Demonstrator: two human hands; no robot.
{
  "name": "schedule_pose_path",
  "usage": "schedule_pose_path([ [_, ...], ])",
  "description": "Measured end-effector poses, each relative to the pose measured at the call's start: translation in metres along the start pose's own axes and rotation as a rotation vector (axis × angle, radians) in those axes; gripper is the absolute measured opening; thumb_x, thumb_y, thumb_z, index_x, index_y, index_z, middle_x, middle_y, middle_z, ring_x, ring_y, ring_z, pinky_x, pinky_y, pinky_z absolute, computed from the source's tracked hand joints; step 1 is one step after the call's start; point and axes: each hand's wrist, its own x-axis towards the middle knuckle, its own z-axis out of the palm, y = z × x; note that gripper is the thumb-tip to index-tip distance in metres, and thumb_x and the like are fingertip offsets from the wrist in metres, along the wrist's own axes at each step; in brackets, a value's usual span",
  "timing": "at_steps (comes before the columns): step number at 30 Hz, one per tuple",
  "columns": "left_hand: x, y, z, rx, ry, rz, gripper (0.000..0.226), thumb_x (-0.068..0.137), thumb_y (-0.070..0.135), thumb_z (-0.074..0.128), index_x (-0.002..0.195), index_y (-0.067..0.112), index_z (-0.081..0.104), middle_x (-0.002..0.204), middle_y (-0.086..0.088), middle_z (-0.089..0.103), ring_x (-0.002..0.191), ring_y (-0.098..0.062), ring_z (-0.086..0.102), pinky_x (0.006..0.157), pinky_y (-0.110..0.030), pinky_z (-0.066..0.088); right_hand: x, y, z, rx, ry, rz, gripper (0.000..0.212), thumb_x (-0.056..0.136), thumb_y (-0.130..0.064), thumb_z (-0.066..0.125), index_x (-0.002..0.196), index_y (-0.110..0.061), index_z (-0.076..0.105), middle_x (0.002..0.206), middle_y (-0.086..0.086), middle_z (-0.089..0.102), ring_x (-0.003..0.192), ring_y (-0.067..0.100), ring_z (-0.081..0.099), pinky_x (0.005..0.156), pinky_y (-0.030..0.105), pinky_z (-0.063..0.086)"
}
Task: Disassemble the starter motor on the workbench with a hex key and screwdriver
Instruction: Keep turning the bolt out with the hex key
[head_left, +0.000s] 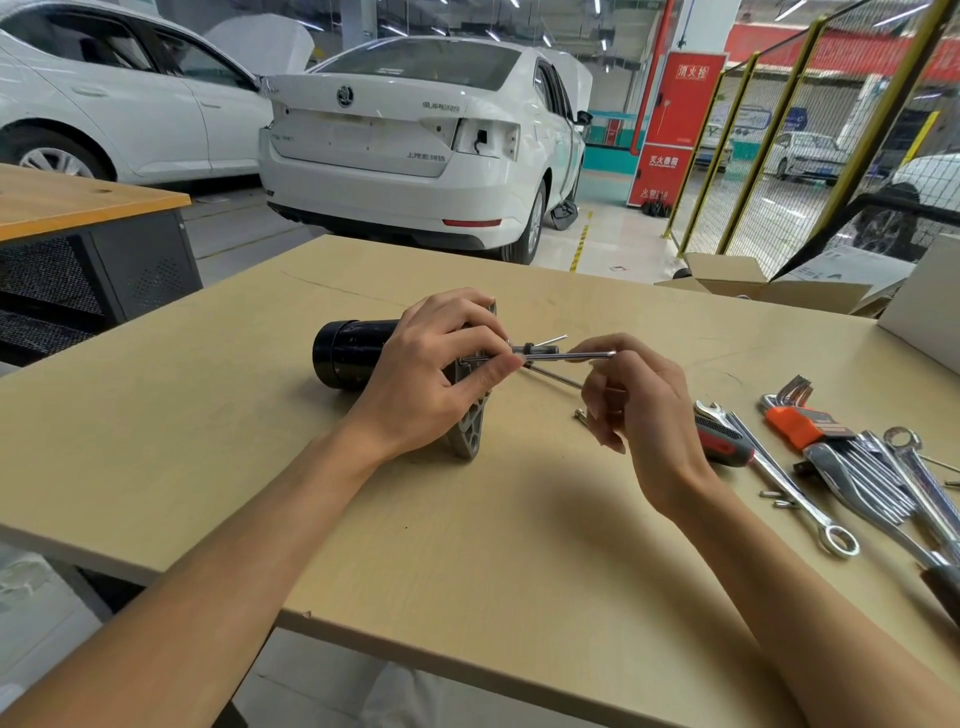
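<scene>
Fingers (485, 371) partly hiding starter motor (348, 353)

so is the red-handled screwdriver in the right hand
No, the red-handled screwdriver lies on the workbench behind the right hand, which pinches a thin metal tool.

Worktop (467, 545): pale wood-look board, matt, smooth, faint scuffs. Starter motor (348, 353): glossy black casing; its end bracket (470, 431) dull grey cast metal. Spanners (779, 478): bright polished metal. Screwdriver handle (724, 441): red-and-black ribbed plastic. Hex key holder (792, 423): orange plastic. Cardboard box (727, 275): matt.
</scene>
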Motion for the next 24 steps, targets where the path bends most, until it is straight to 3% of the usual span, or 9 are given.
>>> schedule_pose_path([
  [2, 0.0001, 0.0003, -0.0001, -0.001, 0.0, 0.002, 0.029, 0.091, 0.034, 0.063, 0.087, 0.009, 0.075, 0.099, -0.001, 0.069, 0.12, -0.021, 0.055, 0.101, -0.054, 0.04, 0.001, 0.0, -0.0008, 0.006, 0.008, 0.023, 0.024, 0.088, -0.012, 0.04, 0.082, -0.01, 0.063, 0.049, 0.003, 0.041, 0.04, 0.014, 0.034, 0.04, 0.017, 0.025],
  [4, 0.0002, 0.0009, -0.0004, -0.007, -0.003, 0.001, 0.028, 0.091, 0.035, 0.063, 0.087, 0.009, 0.074, 0.099, -0.001, 0.069, 0.12, -0.022, 0.055, 0.101, -0.054, 0.04, 0.0018, 0.0001, -0.0017, 0.025, -0.022, 0.043, 0.033, 0.095, -0.016, 0.04, 0.072, -0.009, 0.063, 0.048, 0.002, 0.04, 0.04, 0.014, 0.034, 0.041, 0.019, 0.025],
  [7, 0.0001, 0.0016, -0.001, -0.017, -0.006, -0.005, 0.028, 0.091, 0.035, 0.063, 0.089, 0.009, 0.074, 0.1, -0.001, 0.069, 0.12, -0.022, 0.055, 0.101, -0.055, 0.04, 0.0006, -0.0019, -0.0008, 0.075, -0.115, 0.055, 0.043, 0.089, -0.031, 0.038, 0.059, -0.012, 0.062, 0.046, 0.001, 0.039, 0.039, 0.012, 0.034, 0.041, 0.02, 0.026],
  [12, 0.0, 0.0016, -0.0019, -0.013, -0.008, 0.0, 0.027, 0.09, 0.035, 0.064, 0.089, 0.01, 0.075, 0.099, -0.001, 0.068, 0.12, -0.022, 0.055, 0.101, -0.054, 0.04, 0.0009, -0.0036, -0.002, 0.123, -0.184, 0.072, 0.051, 0.091, -0.045, 0.038, 0.058, -0.013, 0.061, 0.046, 0.002, 0.037, 0.04, 0.013, 0.033, 0.042, 0.024, 0.024],
  [18, -0.0004, 0.0006, -0.0001, 0.023, 0.001, 0.013, 0.018, 0.089, 0.026, 0.07, 0.091, 0.009, 0.075, 0.099, -0.003, 0.069, 0.119, -0.024, 0.056, 0.1, -0.053, 0.041, -0.0003, -0.0013, -0.0011, 0.089, -0.186, 0.001, 0.034, 0.08, -0.02, 0.038, 0.063, -0.012, 0.066, 0.047, 0.003, 0.038, 0.039, 0.014, 0.034, 0.041, 0.021, 0.026],
  [24, -0.0004, 0.0009, -0.0007, 0.009, -0.011, 0.005, 0.028, 0.092, 0.034, 0.062, 0.089, 0.01, 0.077, 0.1, -0.001, 0.068, 0.121, -0.02, 0.054, 0.103, -0.052, 0.039, -0.0011, 0.0, -0.0017, -0.009, -0.129, -0.043, 0.041, 0.077, -0.007, 0.035, 0.074, -0.017, 0.075, 0.047, 0.002, 0.044, 0.041, 0.015, 0.036, 0.047, 0.028, 0.024],
])
